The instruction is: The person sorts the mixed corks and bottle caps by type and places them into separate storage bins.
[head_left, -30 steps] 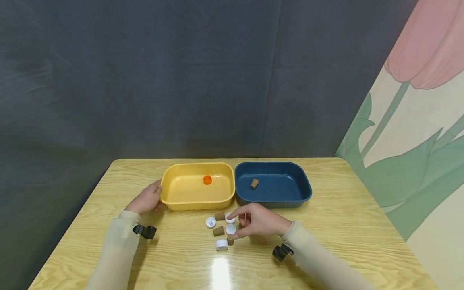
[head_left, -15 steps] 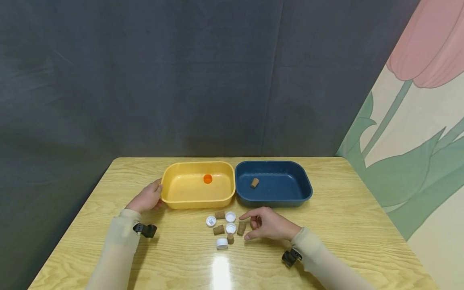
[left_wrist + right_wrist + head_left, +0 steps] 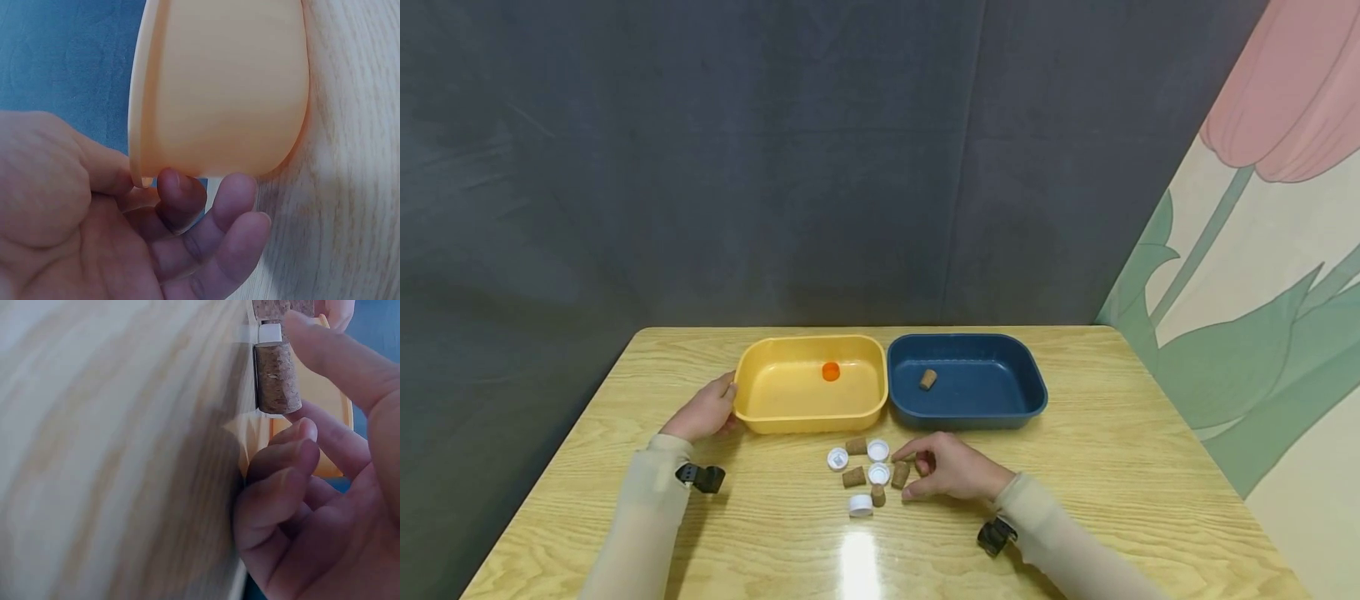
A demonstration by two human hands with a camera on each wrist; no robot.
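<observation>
Right hand [image 3: 953,467] shifted slightly left, fingers [image 3: 912,448] flanking cork [image 3: 901,475]

Table [image 3: 775,525] (wood-grained) bears yellow tub [image 3: 793,393], blue tub [image 3: 977,388], corks [image 3: 853,477], apparently white caps [image 3: 861,505].

No text can be read; the mark inside 1 white cap [image 3: 837,459] is too small.

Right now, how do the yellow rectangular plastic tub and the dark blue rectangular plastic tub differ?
The yellow rectangular plastic tub holds a round orange piece; the dark blue rectangular plastic tub holds a brown cork. The left hand grips the yellow tub's left end; neither hand grips the blue one. Both are open-topped, round-cornered and stand side by side on the wooden table.
</observation>
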